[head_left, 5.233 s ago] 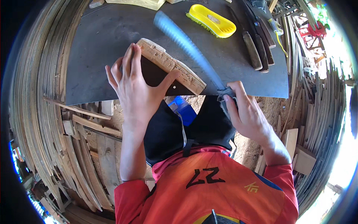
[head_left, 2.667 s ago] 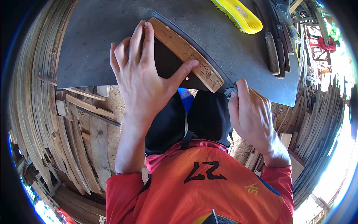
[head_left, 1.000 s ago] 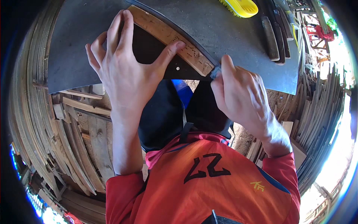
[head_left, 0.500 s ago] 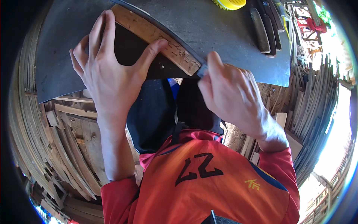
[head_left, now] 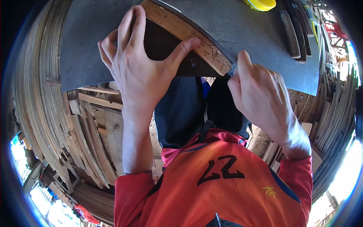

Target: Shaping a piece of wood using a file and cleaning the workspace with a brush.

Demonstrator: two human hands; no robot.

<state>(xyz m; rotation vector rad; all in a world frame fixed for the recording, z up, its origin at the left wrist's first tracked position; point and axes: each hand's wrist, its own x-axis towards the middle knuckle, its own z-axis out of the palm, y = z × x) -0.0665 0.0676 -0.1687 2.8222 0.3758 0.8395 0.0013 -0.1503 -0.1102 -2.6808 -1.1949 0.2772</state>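
Observation:
A straight strip of light brown wood point(head_left: 181, 28), dotted with small dark marks, lies slantwise on the dark table. My left hand point(head_left: 140, 64) is open with its fingers spread. Its thumb rests on the wood and its stretched fingertips reach the strip's far left end. Along the wood's far edge runs a long, thin, dark strip point(head_left: 210, 36) like a blade, slightly bowed in this view. My right hand point(head_left: 262, 94) is closed around its near right end, just beyond the wood's end. The gripped part is hidden in my fist.
The dark table point(head_left: 90, 49) has its near edge in front of my legs. A yellow brush point(head_left: 261, 4) lies at the far side. Several dark-handled tools point(head_left: 297, 36) lie together at the right. Stacked wooden strips point(head_left: 41, 83) stand left, others point(head_left: 334, 113) right.
The whole scene has shifted to the right in the picture, as the view turned. Both hands keep about the same place against the wood and the dark strip.

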